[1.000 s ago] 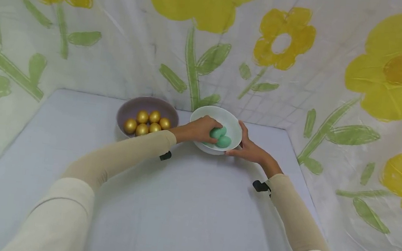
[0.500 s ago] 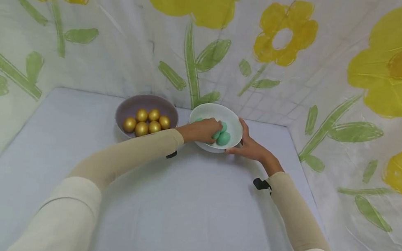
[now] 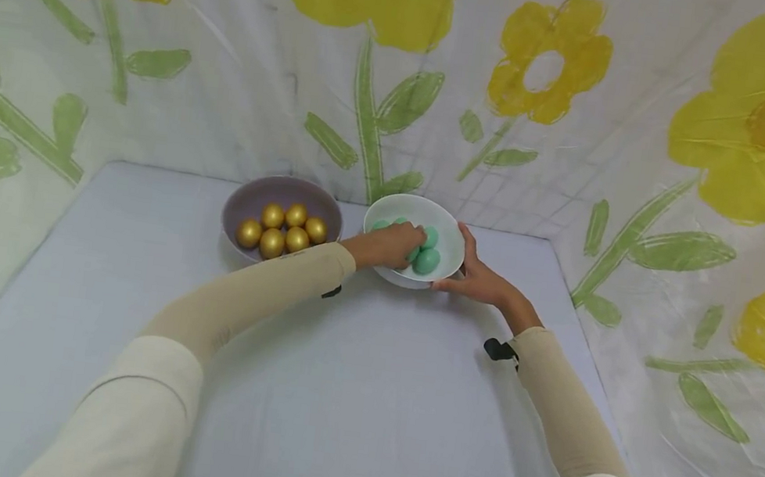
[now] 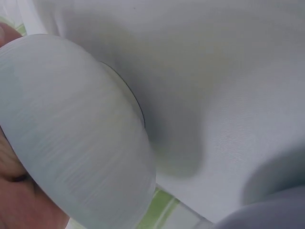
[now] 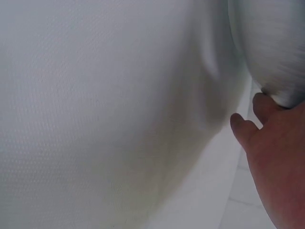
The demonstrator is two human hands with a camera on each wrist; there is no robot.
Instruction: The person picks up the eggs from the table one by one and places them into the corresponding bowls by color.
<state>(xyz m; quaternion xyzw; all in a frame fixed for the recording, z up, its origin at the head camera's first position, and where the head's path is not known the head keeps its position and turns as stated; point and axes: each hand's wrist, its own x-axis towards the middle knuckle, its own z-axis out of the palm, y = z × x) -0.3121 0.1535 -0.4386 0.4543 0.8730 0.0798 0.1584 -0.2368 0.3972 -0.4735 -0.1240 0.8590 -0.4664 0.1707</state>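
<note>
A white bowl (image 3: 453, 256) at the back of the table tilts toward me, with several green eggs (image 3: 426, 261) inside. My right hand (image 3: 483, 284) grips its right side, thumb at the front rim and fingers behind. Reaching in over the left rim, my left hand (image 3: 392, 245) has its fingers and thumb curled around a green egg, mostly hidden under the hand. In the left wrist view the outside of the white bowl (image 4: 81, 129) fills the left side. The right wrist view shows my right hand (image 5: 281, 162) against the bowl's underside.
Left of the white bowl stands a mauve bowl (image 3: 236, 214) holding several golden eggs (image 3: 272, 243). My left forearm passes close in front of it. A pale cloth covers the table (image 3: 365, 394). Flower-printed sheeting (image 3: 229, 95) hangs behind and at the sides.
My left hand has moved slightly right and deeper into the white bowl, its fingers more curled. More green eggs show around it. My right hand keeps its grip on the bowl.
</note>
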